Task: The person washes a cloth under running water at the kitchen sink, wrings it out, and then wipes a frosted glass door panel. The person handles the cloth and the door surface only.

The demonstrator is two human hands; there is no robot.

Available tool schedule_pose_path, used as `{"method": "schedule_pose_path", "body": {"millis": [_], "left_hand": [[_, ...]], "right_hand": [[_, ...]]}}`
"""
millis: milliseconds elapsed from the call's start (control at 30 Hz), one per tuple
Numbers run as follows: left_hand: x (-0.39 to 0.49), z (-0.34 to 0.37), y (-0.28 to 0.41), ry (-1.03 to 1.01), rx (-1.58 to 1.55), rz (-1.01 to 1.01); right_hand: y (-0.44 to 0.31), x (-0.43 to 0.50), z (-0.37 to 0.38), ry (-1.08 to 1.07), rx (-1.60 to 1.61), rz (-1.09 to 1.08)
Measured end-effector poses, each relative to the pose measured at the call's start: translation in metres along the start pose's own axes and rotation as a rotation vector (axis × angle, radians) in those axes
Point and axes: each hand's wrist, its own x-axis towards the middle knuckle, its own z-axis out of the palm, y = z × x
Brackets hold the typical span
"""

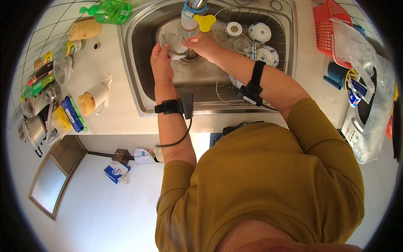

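A wet-looking grey-white cloth (173,45) is spread between my hands over the left part of the steel sink (185,85). My left hand (162,61) grips its left side, thumb on top. At the cloth's right edge, the fingers of my right hand (203,46) hold it close to the drain (192,55). Just above sits the faucet (189,20), fitted with a clear nozzle, a blue ring and a yellow piece (205,22). Whether water runs cannot be seen clearly.
A wire rack (217,85) in the sink's right side holds blue-and-white bowls (259,32) and a glass (241,45). Left on the counter are a green soap bottle (113,12), a loofah (84,30) and a mug (97,94). A red basket (324,31) stands right.
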Motion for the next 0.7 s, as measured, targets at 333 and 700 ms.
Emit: {"method": "schedule_pose_path", "body": {"millis": [333, 700], "left_hand": [[-0.005, 0.004, -0.001, 0.16, 0.79, 0.062], [0.0, -0.001, -0.013, 0.012, -0.209, -0.33]], "right_hand": [[-0.014, -0.005, -0.004, -0.048, 0.326, 0.185], [-0.017, -0.022, 0.0, -0.48, 0.055, 0.0]]}}
